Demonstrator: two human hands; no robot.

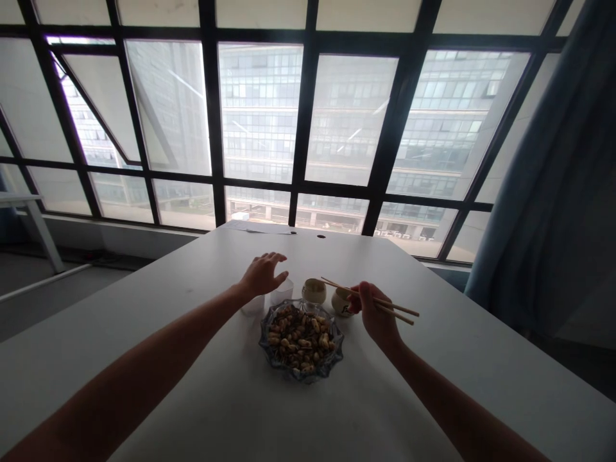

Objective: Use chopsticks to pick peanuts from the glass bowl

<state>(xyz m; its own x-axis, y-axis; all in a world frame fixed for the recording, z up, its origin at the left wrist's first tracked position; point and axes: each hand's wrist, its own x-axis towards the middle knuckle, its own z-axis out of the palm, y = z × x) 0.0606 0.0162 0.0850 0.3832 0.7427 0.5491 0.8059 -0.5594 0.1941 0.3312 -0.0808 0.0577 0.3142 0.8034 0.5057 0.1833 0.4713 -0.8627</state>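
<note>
My right hand (378, 312) grips a pair of chopsticks (392, 307), their tips pointing left above two small beige cups. One cup (314, 292) stands behind the bowl; the other cup (341, 301) is partly covered by my right fingers. My left hand (264, 276) is held over two clear cups, fingers apart and nothing in them. One clear cup (283, 293) is right by the thumb, and whether they touch I cannot tell. The second clear cup (253, 306) is beneath the wrist. A scalloped glass bowl (301, 376) in front holds peanuts in shells and other mixed nuts (303, 337).
All of this stands on a white table (192, 378). Flat white sheets (260, 227) lie at its far edge, near two dark round holes. Large framed windows rise behind, and a blue curtain (539, 186) hangs at the right. Another white table (43, 231) shows at far left.
</note>
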